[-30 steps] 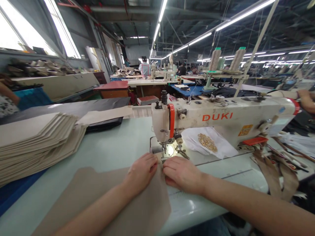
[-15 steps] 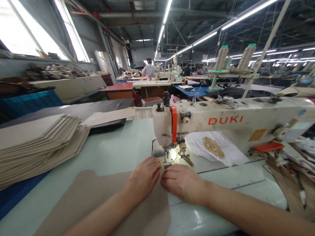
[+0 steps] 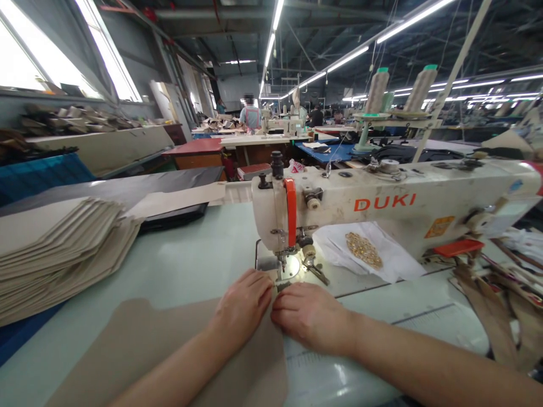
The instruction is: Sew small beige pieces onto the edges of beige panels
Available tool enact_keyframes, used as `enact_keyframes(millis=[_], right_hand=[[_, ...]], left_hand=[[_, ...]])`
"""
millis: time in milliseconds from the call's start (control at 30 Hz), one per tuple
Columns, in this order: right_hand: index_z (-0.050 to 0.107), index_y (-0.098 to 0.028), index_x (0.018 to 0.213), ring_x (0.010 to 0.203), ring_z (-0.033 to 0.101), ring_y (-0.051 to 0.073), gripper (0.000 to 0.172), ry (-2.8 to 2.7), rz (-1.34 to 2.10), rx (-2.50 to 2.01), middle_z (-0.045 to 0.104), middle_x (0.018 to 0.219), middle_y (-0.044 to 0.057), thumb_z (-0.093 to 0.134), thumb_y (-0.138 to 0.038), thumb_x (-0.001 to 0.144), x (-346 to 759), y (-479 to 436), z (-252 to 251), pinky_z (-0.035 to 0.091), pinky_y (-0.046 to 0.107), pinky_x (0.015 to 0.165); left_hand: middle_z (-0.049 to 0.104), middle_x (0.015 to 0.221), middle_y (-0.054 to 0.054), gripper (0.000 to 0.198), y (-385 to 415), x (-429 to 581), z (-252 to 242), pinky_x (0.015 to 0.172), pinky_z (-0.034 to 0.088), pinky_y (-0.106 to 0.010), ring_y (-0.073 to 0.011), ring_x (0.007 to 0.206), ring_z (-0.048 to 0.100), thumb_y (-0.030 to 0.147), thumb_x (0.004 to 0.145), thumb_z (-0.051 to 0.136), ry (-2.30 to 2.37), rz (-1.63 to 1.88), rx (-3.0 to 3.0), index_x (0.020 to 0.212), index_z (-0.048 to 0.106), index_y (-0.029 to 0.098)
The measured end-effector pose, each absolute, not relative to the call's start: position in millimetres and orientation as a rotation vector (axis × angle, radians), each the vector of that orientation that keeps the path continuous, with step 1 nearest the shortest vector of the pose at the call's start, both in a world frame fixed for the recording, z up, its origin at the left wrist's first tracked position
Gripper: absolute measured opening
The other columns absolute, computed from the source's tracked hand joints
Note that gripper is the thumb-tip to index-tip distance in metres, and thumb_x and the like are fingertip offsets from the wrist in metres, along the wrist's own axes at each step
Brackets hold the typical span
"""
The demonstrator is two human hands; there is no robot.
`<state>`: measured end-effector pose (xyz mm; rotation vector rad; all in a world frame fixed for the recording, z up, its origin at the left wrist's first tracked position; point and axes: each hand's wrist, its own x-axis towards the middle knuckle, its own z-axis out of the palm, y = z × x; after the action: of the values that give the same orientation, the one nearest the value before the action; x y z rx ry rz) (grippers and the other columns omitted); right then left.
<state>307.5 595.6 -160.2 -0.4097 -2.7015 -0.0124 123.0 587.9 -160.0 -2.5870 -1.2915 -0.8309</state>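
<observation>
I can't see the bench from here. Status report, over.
Left hand and right hand close together at machine, grips unclear. Panel flat on table, under left hand. Gold pieces on white cloth, clear of both hands.

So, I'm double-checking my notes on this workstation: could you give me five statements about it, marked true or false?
1. The left hand rests on a beige sheet. True.
2. Green-topped thread cones stand beyond the sewing machine. True.
3. The machine's lettering is blue. False: the lettering is orange.
4. Gold-coloured pieces lie on white material. True.
5. The hands are far apart. False: the right hand is close beside the left.
</observation>
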Motion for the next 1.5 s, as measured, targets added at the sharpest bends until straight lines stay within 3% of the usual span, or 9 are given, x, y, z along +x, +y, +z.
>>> enact_keyframes(millis=[533,1100,1500], right_hand=[[0.064,-0.017,0.087,0.084,0.055,0.018,0.02,-2.689,0.008,-0.434,0.065,0.084,0.004,0.045,-0.023,0.092,307.3,595.5,-160.5,0.045,0.031,0.081],[0.063,-0.011,0.092,0.096,0.056,0.021,0.014,-2.644,0.051,-0.666,0.065,0.093,0.009,0.052,-0.018,0.088,302.0,593.8,-150.4,0.044,0.034,0.091],[0.06,-0.012,0.087,0.088,0.053,0.02,0.008,-2.725,-0.107,-0.641,0.062,0.09,0.007,0.052,-0.013,0.088,298.0,599.4,-158.9,0.044,0.032,0.085]], left_hand=[[0.063,0.073,-0.002,0.024,588.3,122.4,-160.4,0.069,0.049,-0.03,-0.0167,0.071,0.055,0.017,0.09,0.04,-1.281,-0.82,-2.581,0.073,0.056,0.019],[0.067,0.083,-0.004,0.015,582.1,121.1,-156.6,0.075,0.052,-0.032,-0.0175,0.078,0.059,0.01,0.087,0.047,-1.332,-0.868,-2.663,0.082,0.06,0.017],[0.069,0.09,-0.005,0.021,574.6,119.1,-153.6,0.079,0.055,-0.032,-0.0177,0.084,0.061,0.013,0.088,0.044,-1.37,-0.946,-2.674,0.089,0.064,0.017]])
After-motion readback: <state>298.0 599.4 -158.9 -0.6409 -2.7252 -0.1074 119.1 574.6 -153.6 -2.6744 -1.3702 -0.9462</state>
